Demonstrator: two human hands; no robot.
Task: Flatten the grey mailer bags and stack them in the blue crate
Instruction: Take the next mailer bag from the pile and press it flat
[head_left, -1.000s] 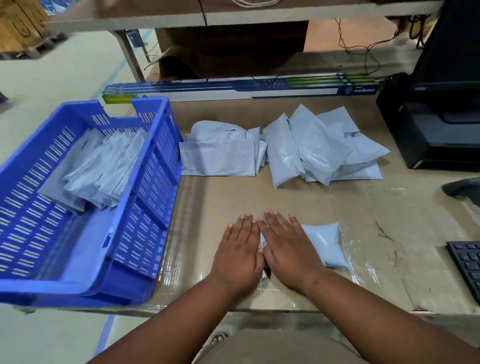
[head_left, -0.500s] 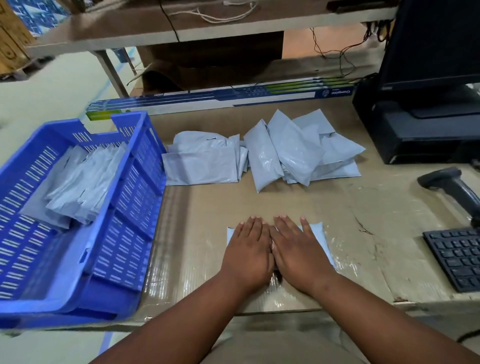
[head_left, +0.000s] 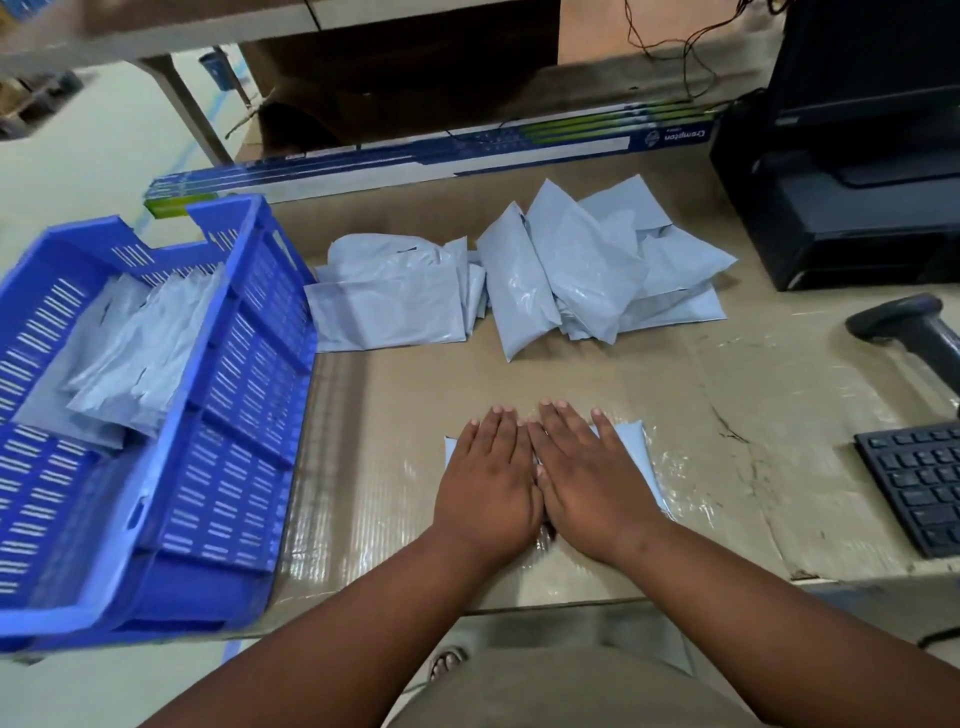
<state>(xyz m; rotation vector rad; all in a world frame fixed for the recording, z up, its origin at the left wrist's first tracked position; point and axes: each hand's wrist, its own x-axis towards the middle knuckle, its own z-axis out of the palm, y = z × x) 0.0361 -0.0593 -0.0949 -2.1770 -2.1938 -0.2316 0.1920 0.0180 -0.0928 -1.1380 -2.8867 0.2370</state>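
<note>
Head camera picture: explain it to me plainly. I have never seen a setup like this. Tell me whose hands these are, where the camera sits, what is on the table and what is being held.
There is no machine here. A person wears a camera on the head, looking down at their own hands. The left hand and right hand lie flat, side by side, pressing one grey mailer bag onto the cardboard-covered table. Nothing is gripped. Further back lies a loose pile of grey bags. On the left stands the blue crate, with flattened bags already inside. On the right are a keyboard, a barcode scanner and a black printer.
</note>
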